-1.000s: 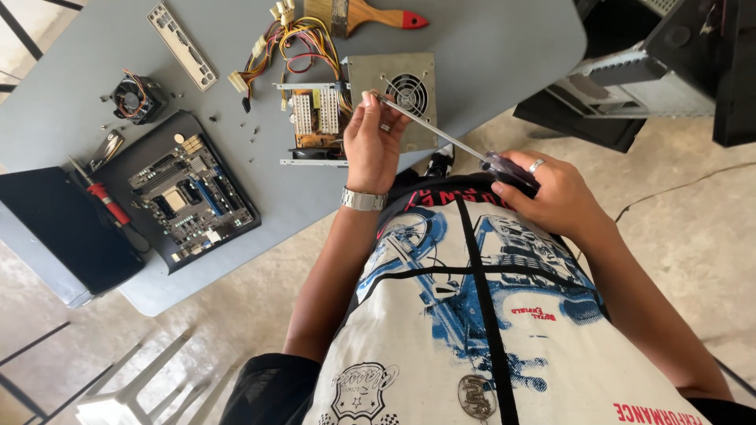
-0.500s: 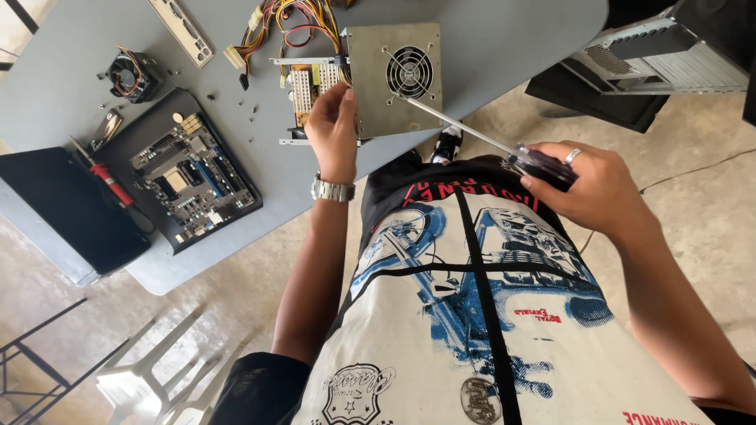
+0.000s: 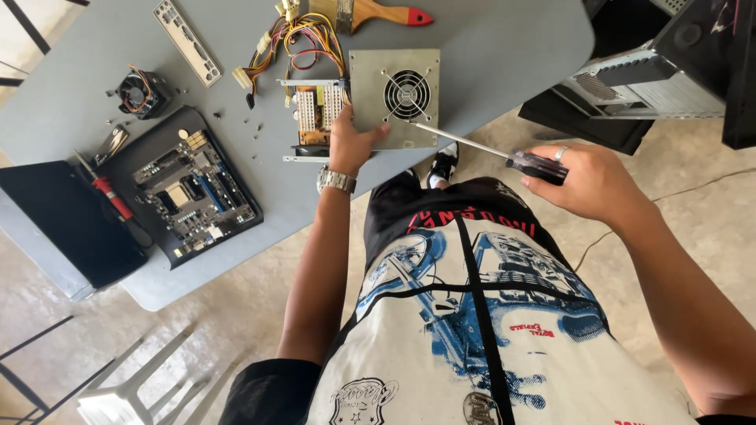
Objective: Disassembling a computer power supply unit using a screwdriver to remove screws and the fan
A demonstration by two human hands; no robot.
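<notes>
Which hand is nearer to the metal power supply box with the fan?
Left. The left hand rests on the power supply box; the right hand is off the table edge, holding a screwdriver.
</notes>
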